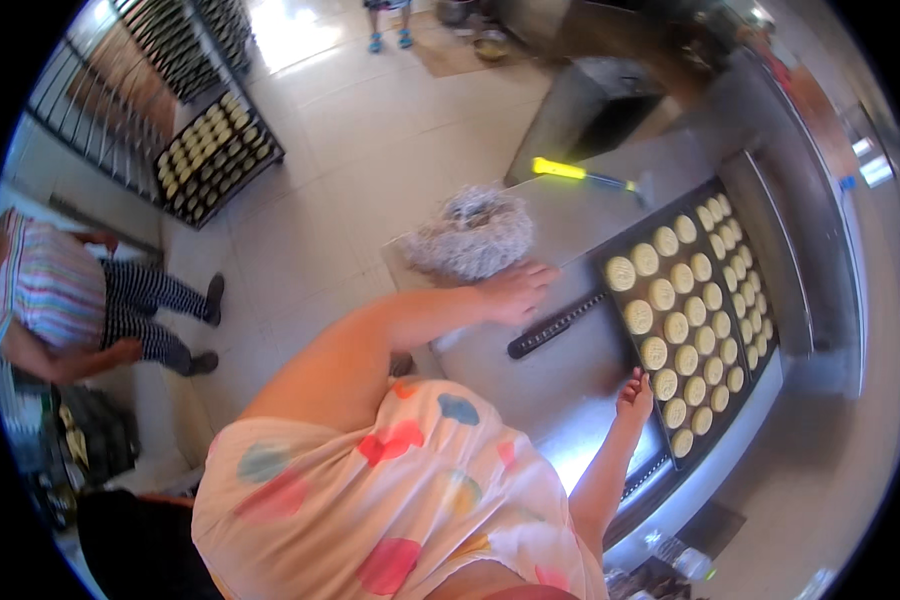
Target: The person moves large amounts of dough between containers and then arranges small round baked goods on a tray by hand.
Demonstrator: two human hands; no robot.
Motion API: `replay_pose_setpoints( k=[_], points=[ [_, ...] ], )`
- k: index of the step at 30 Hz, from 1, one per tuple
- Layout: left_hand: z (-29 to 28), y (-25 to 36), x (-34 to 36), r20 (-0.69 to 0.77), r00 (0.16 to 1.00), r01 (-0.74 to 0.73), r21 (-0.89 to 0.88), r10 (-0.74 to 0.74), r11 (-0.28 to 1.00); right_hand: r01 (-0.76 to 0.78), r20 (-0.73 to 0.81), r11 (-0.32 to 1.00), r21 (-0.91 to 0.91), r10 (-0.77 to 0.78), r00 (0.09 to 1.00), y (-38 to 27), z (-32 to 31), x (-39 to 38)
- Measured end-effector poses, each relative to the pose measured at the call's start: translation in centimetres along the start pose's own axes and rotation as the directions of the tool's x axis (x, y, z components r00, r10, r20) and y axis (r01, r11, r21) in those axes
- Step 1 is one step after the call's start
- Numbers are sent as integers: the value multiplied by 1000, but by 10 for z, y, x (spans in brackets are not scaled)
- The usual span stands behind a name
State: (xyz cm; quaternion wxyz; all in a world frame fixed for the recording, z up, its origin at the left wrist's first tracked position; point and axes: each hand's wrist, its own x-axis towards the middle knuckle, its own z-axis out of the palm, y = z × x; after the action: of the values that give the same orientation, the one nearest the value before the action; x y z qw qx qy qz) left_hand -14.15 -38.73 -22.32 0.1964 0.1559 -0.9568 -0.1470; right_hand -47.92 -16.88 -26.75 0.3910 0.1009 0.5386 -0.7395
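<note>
My left hand (pixel 517 292) hovers over the metal table, its fingers loosely stretched out and nothing visible in them. Just beyond it lies a shaggy grey-white bundle of strands (pixel 475 232). My right hand (pixel 634 393) is at the near edge of a dark baking tray (pixel 630 318), with its fingers curled at the rim. Rows of round, pale pastries with stamped tops (pixel 686 359) fill this tray. Behind it sits a second tray with more pastries (pixel 746 270). A dark slotted metal strip (pixel 556 326) lies between my hands.
A yellow-handled tool (pixel 580 174) lies at the table's far side. Metal equipment (pixel 770 210) borders the trays on the right. At left, a person in a striped top (pixel 55 285) stands near a rack (pixel 105 100) and pastry trays (pixel 215 158). Another person's legs (pixel 388 22) show far back.
</note>
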Motion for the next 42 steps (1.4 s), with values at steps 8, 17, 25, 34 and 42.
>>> replay_pose_setpoints(
  k=[8,17,25,34,42],
  points=[
    [-5,8,-6,3,1000,-18,55,18,998,-22,-36,997,78,25,999,3,1,-5],
    [-15,10,-9,47,999,17,9,-18,1000,-38,49,996,77,35,998,10,1,-20],
    [-17,13,-8,25,1000,-2,31,1,1000,-54,0,995,78,54,999,17,-2,-42],
    [-18,11,-8,22,1000,-21,47,20,999,-13,30,1000,8,13,999,22,1,-77],
    [2,0,-16,-9,999,-31,32,31,999,-13,87,999,-46,17,996,36,-6,-80]
  ],
)
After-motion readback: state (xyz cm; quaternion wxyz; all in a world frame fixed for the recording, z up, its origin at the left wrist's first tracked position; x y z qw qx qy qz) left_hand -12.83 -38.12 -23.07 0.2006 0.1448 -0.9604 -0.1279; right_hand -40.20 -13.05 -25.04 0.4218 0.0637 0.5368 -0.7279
